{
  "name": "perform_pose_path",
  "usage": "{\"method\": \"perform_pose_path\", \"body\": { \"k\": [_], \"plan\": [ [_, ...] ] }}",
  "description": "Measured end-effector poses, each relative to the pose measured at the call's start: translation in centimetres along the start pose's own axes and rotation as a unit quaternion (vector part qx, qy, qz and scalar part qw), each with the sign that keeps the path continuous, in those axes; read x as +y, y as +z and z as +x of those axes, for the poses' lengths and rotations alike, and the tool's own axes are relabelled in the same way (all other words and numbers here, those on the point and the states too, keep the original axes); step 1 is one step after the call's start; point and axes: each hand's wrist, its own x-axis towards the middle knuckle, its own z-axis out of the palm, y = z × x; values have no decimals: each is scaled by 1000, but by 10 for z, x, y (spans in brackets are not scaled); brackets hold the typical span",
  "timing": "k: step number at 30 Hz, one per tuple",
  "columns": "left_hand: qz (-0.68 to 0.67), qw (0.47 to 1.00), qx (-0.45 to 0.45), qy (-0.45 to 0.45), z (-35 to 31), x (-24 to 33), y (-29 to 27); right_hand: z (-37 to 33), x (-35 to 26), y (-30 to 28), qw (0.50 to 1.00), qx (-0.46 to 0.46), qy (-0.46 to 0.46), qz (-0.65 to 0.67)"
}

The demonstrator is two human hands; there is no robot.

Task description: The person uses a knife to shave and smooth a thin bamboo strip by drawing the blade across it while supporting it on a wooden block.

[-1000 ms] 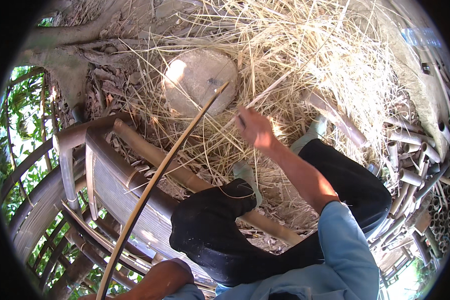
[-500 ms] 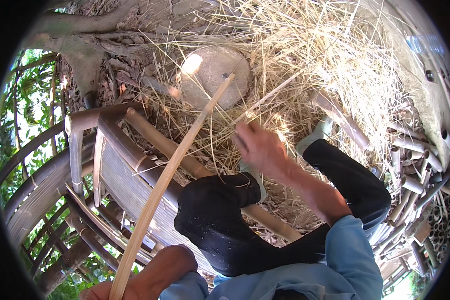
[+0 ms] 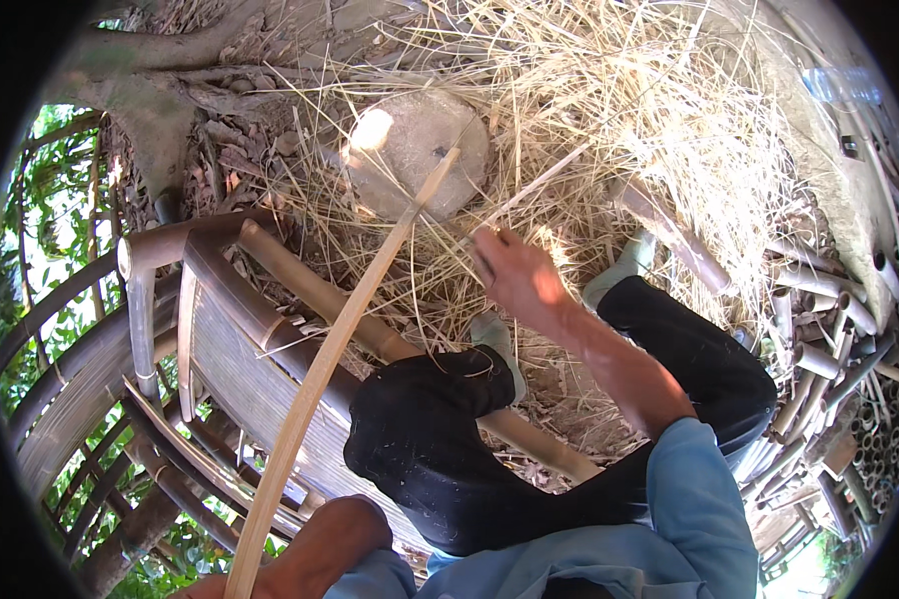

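A long, pale bamboo strip (image 3: pixel 310 394) slants from the lower left edge up to the round, flat-topped stone block (image 3: pixel 420 150), its far end showing over the block. My left hand (image 3: pixel 278 573), partly cut off by the lower edge, is closed on the strip's near end. In the middle, my right hand (image 3: pixel 521 272) is closed, knuckles up, a little right of the strip. A thin dark line runs from its fingers toward the strip; what the hand grips is too unclear to name. Beside its fingers, a thin pale stick (image 3: pixel 539 185) lies on the straw.
Loose straw-like shavings (image 3: pixel 629 90) spread across the far ground. A bamboo bench (image 3: pixel 260 329) stands at the left, under tree roots (image 3: pixel 160 90). A short bamboo length (image 3: pixel 674 235) lies near my foot (image 3: pixel 624 268). Cut bamboo pieces (image 3: pixel 819 359) and a clear plastic bottle (image 3: pixel 841 86) are at right.
My right hand stays near the strip, sharper now than in the earlier blur. My left hand has slipped slightly farther out at the lower edge. The whole view has shifted a little.
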Motion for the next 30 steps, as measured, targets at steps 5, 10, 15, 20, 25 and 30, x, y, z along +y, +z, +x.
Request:
{"method": "perform_pose_path", "body": {
  "k": [5,10,15,20,25,30],
  "plan": [
    [-456,889,-40,2,15,45,81,30,76,18,994,91,11,-55],
    [-519,853,-31,-45,10,47,93,3,26,6,998,1,19,-53],
    [-536,843,-35,-22,10,42,77,-25,-37,-14,978,76,-191,-29],
    [-499,866,-2,-10,12,42,81,43,58,5,996,59,29,-57],
    [-524,850,-23,-42,9,35,87,29,54,25,997,15,65,39],
    [-546,833,25,-82,23,31,93,19,70,23,989,23,105,100]
  ]
}}
